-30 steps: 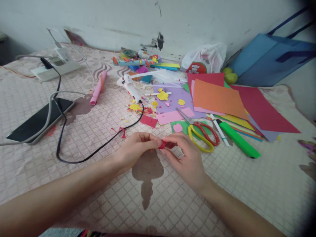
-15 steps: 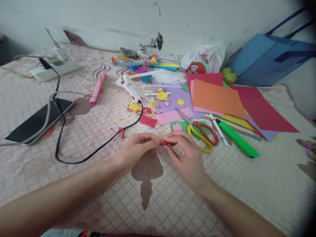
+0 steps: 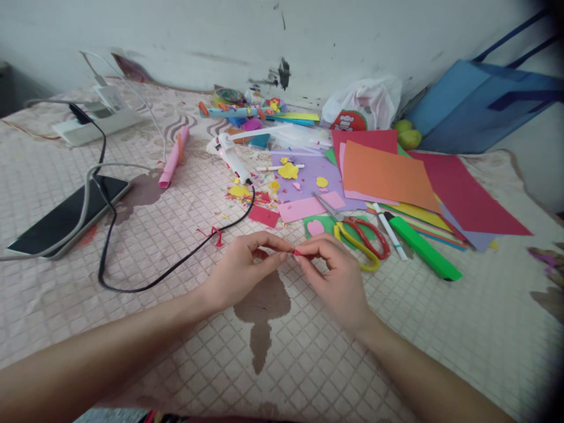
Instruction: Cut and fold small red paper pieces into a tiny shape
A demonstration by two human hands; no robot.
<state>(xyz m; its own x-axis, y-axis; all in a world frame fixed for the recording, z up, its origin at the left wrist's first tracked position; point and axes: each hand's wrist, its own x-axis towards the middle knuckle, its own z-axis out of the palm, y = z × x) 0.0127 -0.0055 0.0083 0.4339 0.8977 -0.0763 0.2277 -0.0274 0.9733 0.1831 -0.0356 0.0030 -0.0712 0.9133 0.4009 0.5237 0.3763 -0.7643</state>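
Between the fingertips of both hands is a small red piece (image 3: pixel 296 252), likely of craft foam, mostly covered by the fingers. My left hand (image 3: pixel 247 264) pinches its left end between thumb and forefinger. From the other side, my right hand (image 3: pixel 332 273) grips it, with its fingers curled. Just beyond the right hand lie scissors (image 3: pixel 359 235) with one yellow and one red handle, partly on a green sheet (image 3: pixel 309 225) bearing a pink cut-out (image 3: pixel 315 227). A red strip (image 3: pixel 263 216) rests on the table behind the hands.
A white glue gun (image 3: pixel 231 158) trails a black cord (image 3: pixel 176 266) across the patterned cloth. To the right are coloured sheets (image 3: pixel 388 176), a white pen (image 3: pixel 390 231) and a green marker (image 3: pixel 425 248). A phone (image 3: pixel 66 217) and pink roll (image 3: pixel 175 157) lie left.
The fingertips have shifted around the red piece, and less of it shows now. The left thumb and forefinger look slightly further apart. Objects on the table stay where they were.
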